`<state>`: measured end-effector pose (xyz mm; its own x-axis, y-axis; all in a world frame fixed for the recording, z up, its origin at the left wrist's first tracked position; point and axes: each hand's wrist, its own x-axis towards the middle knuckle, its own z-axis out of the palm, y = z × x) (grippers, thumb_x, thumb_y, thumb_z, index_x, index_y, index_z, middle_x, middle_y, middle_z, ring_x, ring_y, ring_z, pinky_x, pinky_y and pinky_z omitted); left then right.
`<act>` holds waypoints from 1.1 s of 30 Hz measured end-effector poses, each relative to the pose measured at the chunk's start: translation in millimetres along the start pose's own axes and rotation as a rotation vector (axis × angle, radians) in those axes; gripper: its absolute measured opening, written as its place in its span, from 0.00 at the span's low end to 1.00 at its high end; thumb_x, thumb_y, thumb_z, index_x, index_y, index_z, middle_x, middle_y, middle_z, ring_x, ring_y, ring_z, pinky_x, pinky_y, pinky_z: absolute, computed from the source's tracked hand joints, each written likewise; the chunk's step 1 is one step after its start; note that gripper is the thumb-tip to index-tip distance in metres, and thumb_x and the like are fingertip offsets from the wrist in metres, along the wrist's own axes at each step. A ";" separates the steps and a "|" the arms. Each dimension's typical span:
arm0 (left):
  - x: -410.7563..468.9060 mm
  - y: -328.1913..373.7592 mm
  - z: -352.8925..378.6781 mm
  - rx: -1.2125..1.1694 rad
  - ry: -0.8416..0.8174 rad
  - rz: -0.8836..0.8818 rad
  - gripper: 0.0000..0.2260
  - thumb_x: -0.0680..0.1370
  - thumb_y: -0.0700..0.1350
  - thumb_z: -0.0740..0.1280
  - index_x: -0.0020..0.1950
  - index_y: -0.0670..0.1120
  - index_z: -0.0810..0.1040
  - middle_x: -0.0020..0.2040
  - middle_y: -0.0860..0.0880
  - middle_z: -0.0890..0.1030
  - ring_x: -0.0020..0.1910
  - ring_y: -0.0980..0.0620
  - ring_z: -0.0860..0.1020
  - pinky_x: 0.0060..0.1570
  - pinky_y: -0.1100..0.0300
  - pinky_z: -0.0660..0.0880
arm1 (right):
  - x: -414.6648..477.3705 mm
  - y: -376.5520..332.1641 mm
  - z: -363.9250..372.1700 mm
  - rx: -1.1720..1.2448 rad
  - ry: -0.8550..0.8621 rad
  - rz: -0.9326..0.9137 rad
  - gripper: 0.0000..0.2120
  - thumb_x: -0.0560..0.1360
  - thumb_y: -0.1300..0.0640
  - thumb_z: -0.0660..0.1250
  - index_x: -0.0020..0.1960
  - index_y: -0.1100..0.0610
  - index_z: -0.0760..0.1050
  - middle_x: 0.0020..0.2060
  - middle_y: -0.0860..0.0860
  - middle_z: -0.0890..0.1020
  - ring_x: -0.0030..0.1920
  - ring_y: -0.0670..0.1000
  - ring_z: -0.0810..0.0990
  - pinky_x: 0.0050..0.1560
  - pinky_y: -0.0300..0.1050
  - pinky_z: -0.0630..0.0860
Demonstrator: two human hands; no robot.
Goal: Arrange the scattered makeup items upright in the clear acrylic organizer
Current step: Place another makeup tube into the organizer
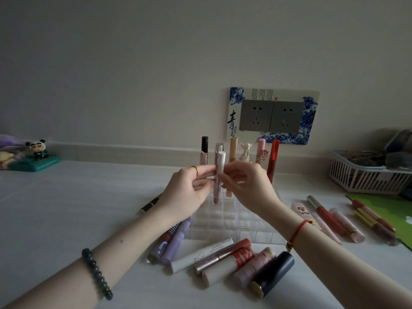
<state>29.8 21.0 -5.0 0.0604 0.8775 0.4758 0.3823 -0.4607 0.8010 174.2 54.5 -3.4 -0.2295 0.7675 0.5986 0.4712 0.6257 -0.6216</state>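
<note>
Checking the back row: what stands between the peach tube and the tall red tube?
Head view: a small white figurine and a pink tube stand between the peach tube and the tall red tube.

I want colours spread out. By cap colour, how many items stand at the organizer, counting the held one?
Black cap: 1
Silver cap: 1
White caps, held tube included: 2
Peach cap: 1
Pink cap: 1
Red cap: 1
Total: 7

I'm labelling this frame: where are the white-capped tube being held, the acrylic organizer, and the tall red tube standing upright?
white-capped tube (221, 162): head view, on its white cap.
acrylic organizer (231, 221): head view, on bare front grid cells.
tall red tube (273, 161): head view, on its upper body.
</note>
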 end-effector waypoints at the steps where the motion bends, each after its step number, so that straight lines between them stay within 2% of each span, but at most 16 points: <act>1: -0.3 -0.3 -0.1 0.002 0.000 0.004 0.16 0.75 0.35 0.63 0.61 0.45 0.74 0.51 0.57 0.78 0.44 0.71 0.77 0.49 0.78 0.71 | -0.3 0.3 0.7 -0.003 -0.005 0.007 0.07 0.71 0.61 0.67 0.48 0.58 0.78 0.38 0.48 0.81 0.39 0.45 0.81 0.45 0.38 0.79; 8: 1.2 -2.4 0.7 0.015 0.020 0.020 0.16 0.75 0.34 0.63 0.62 0.44 0.74 0.51 0.56 0.78 0.41 0.74 0.76 0.45 0.80 0.70 | 0.5 1.5 3.7 -0.014 -0.007 0.025 0.07 0.71 0.60 0.67 0.49 0.58 0.79 0.38 0.50 0.82 0.37 0.44 0.81 0.43 0.36 0.79; 13: 0.8 -2.3 0.7 0.013 0.029 0.022 0.16 0.75 0.34 0.63 0.62 0.44 0.74 0.52 0.55 0.77 0.49 0.67 0.76 0.46 0.80 0.70 | 1.1 0.6 4.6 -0.027 -0.010 0.026 0.08 0.71 0.59 0.67 0.50 0.58 0.79 0.39 0.50 0.83 0.38 0.43 0.81 0.43 0.35 0.79; 20: 0.8 -2.8 0.5 0.020 0.028 0.027 0.17 0.75 0.35 0.63 0.63 0.44 0.73 0.53 0.55 0.77 0.52 0.62 0.77 0.52 0.76 0.71 | 1.6 -1.0 2.6 -0.031 0.002 0.024 0.09 0.71 0.60 0.68 0.50 0.58 0.79 0.39 0.49 0.82 0.37 0.41 0.80 0.43 0.32 0.78; 29: 1.3 -4.0 -1.8 0.053 0.061 0.025 0.16 0.74 0.36 0.64 0.62 0.43 0.74 0.56 0.49 0.80 0.53 0.61 0.77 0.52 0.78 0.70 | 4.0 -2.7 -3.0 -0.004 0.033 0.067 0.11 0.70 0.60 0.69 0.51 0.59 0.78 0.39 0.51 0.82 0.39 0.46 0.82 0.46 0.38 0.79; 33: 1.3 -2.5 -2.0 0.052 0.066 0.023 0.15 0.74 0.37 0.65 0.61 0.43 0.75 0.55 0.49 0.80 0.51 0.64 0.77 0.51 0.79 0.69 | 5.7 -4.7 -6.2 0.007 0.047 0.068 0.11 0.69 0.59 0.69 0.51 0.60 0.78 0.40 0.52 0.83 0.39 0.46 0.82 0.46 0.40 0.80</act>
<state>27.0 23.1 -5.7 0.0095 0.8552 0.5182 0.4286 -0.4717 0.7706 175.9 55.2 6.1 -0.1569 0.8010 0.5778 0.4781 0.5735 -0.6652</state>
